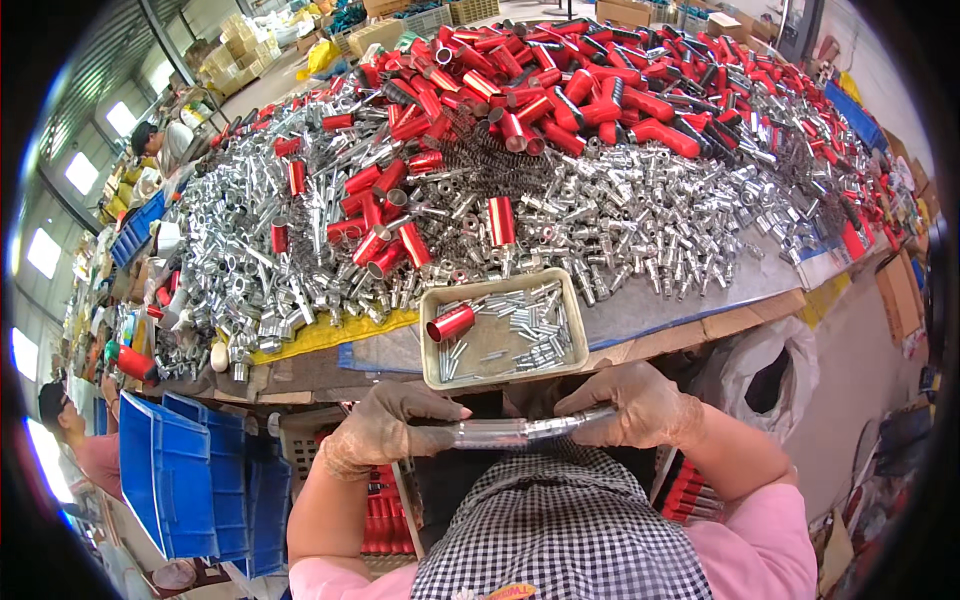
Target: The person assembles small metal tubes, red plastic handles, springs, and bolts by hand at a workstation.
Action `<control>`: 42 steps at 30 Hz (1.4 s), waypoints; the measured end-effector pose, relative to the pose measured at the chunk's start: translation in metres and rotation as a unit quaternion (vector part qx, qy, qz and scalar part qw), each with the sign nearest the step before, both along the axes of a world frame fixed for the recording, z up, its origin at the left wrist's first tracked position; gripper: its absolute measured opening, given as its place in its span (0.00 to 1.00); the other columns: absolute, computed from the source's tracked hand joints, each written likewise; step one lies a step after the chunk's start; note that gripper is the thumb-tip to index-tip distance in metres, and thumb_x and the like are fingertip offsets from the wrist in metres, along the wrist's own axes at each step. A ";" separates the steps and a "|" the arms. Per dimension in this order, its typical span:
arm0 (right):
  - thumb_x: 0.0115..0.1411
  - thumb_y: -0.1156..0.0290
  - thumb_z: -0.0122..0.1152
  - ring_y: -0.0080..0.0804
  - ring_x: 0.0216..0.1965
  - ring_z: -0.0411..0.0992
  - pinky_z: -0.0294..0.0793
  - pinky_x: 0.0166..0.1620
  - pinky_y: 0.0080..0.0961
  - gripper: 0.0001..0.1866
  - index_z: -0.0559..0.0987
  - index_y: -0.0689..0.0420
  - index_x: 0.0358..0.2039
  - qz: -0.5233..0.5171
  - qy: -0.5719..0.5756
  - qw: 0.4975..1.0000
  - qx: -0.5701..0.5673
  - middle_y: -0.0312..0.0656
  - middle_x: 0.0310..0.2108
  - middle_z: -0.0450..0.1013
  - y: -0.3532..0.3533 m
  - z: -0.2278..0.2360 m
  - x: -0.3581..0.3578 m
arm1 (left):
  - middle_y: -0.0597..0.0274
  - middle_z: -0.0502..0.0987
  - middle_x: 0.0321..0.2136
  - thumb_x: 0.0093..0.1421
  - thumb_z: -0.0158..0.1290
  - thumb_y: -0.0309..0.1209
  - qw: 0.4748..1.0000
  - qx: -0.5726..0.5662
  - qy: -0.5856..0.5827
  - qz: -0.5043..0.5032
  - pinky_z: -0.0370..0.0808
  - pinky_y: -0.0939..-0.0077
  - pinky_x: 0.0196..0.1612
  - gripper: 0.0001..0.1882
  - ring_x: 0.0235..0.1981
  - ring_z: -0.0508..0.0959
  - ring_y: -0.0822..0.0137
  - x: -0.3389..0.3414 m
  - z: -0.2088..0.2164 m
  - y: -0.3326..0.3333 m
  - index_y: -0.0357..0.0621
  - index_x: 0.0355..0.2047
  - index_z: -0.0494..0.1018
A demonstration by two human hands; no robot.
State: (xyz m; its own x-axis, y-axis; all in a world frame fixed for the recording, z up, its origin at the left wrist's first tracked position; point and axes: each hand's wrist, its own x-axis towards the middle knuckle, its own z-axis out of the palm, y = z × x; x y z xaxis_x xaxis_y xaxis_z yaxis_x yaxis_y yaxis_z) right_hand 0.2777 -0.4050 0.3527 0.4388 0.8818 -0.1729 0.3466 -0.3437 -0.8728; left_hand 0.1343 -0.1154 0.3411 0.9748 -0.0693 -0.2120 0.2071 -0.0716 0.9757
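My left hand (385, 430), in a worn greyish glove, pinches one end of a shiny silver metal tube-shaped part (495, 432). My right hand (632, 408), gloved alike, has its thumb and fingers closed round the other end. The part lies nearly level between the two hands, in front of my checked apron. It is slightly blurred, so its exact kind cannot be made out. Just beyond my hands, a cream plastic tray (428, 350) on the table edge holds many thin silver pins (540, 335) and a red metal sleeve (450, 323).
Silver metal fittings (620, 210) are heaped across the table, with red-and-black handles (600, 100) and dark springs (490, 160) behind. Blue plastic bins (170, 480) stand at the left. A white plastic bag (795, 365) hangs at the right. Another person (175, 145) sits at the far left.
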 end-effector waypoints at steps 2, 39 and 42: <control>0.48 0.64 0.68 0.31 0.34 0.78 0.76 0.39 0.26 0.18 0.83 0.60 0.39 -0.002 0.074 0.997 -0.026 0.46 0.31 0.80 0.004 -0.005 0.000 | 0.59 0.81 0.27 0.53 0.64 0.27 0.998 -0.004 0.054 -0.024 0.72 0.82 0.27 0.16 0.23 0.77 0.74 0.004 -0.001 -0.005 0.34 0.41 0.79; 0.56 0.60 0.67 0.23 0.34 0.73 0.73 0.41 0.22 0.23 0.78 0.59 0.48 -0.128 0.144 0.980 -0.044 0.41 0.33 0.78 -0.027 -0.012 -0.012 | 0.58 0.75 0.28 0.57 0.54 0.24 0.905 0.318 -0.283 0.007 0.73 0.65 0.36 0.08 0.31 0.76 0.59 0.089 -0.020 -0.044 0.42 0.38 0.72; 0.55 0.61 0.67 0.22 0.34 0.73 0.73 0.41 0.22 0.23 0.79 0.59 0.48 -0.114 0.142 0.980 -0.082 0.41 0.33 0.78 -0.018 -0.003 -0.015 | 0.60 0.77 0.30 0.62 0.54 0.29 0.951 0.138 -0.277 0.017 0.72 0.68 0.39 0.05 0.33 0.76 0.64 0.062 -0.012 -0.062 0.41 0.35 0.72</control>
